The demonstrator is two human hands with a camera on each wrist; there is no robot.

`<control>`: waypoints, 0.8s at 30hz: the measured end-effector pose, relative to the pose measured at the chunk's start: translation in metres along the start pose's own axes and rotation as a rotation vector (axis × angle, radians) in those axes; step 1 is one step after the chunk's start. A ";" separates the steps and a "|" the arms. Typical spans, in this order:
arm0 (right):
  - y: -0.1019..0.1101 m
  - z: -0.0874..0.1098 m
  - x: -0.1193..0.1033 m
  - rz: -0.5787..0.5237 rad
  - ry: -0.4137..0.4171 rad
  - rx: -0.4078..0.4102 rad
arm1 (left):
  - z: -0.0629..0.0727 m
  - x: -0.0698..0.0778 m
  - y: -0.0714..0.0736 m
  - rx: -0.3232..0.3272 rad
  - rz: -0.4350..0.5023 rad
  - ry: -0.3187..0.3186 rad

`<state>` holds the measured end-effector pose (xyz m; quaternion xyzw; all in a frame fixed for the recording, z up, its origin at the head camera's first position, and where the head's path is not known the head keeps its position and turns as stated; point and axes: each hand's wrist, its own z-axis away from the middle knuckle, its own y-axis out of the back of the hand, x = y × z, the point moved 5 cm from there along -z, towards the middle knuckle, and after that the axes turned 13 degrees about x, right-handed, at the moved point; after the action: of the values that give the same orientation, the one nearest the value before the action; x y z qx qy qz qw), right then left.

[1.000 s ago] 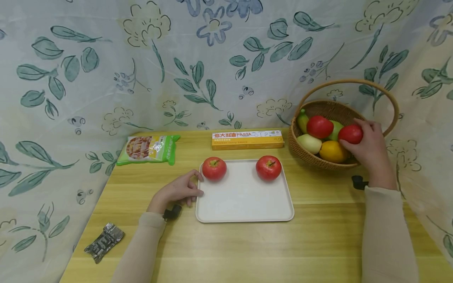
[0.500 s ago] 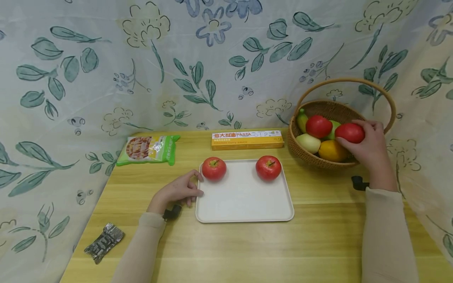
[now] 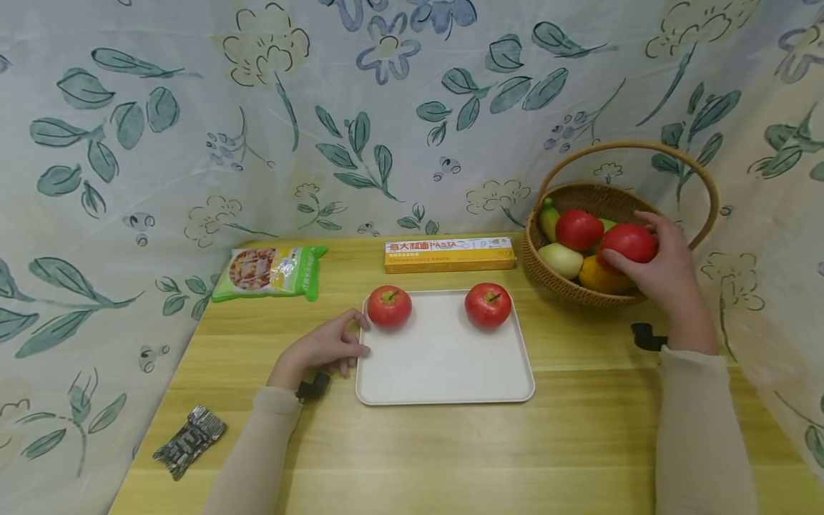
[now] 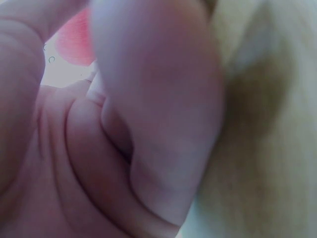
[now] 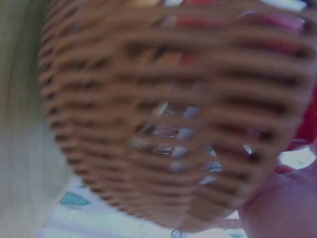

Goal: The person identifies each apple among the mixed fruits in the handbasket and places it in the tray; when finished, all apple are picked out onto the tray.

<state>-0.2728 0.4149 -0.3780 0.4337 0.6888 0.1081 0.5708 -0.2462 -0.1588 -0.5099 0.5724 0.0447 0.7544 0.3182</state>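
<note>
In the head view my right hand (image 3: 666,268) holds a smooth, round red fruit (image 3: 629,243) above the wicker basket (image 3: 560,290). Thumb and fingers grip it from the right; its exact kind is not clear. In the right wrist view the basket weave (image 5: 163,99) fills most of the picture, with part of my hand (image 5: 282,208) at lower right. My left hand (image 3: 322,343) rests at the left rim of a white tray (image 3: 444,365), fingers loosely bent, thumb and index fingertips touching the rim. Two red apples sit on this tray, one left (image 3: 389,307), one right (image 3: 488,306).
Still in the basket are another red fruit (image 3: 579,230), a pale green one (image 3: 561,261), an orange-yellow one (image 3: 601,277) and green ones. Behind the tray lies a pasta box (image 3: 450,256). A green food packet (image 3: 270,272) and a dark wrapped snack (image 3: 190,442) lie to the left.
My right hand has lifted the red fruit slightly and shifted it left and toward me within the basket opening. The basket has moved a little. My left hand and the tray stay put.
</note>
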 end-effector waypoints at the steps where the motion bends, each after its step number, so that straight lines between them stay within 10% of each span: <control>1: 0.000 0.002 -0.004 0.002 0.015 0.000 | 0.000 0.000 0.000 0.000 0.000 -0.001; 16: -0.026 0.046 -0.062 -0.324 0.009 0.008 | 0.000 -0.002 0.001 0.000 -0.005 -0.007; 24: -0.066 0.076 -0.097 -0.617 0.054 -0.177 | 0.000 -0.001 0.000 -0.002 -0.006 -0.006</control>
<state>-0.2401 0.2794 -0.3779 0.1500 0.7906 0.0010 0.5936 -0.2457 -0.1599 -0.5107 0.5741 0.0446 0.7518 0.3213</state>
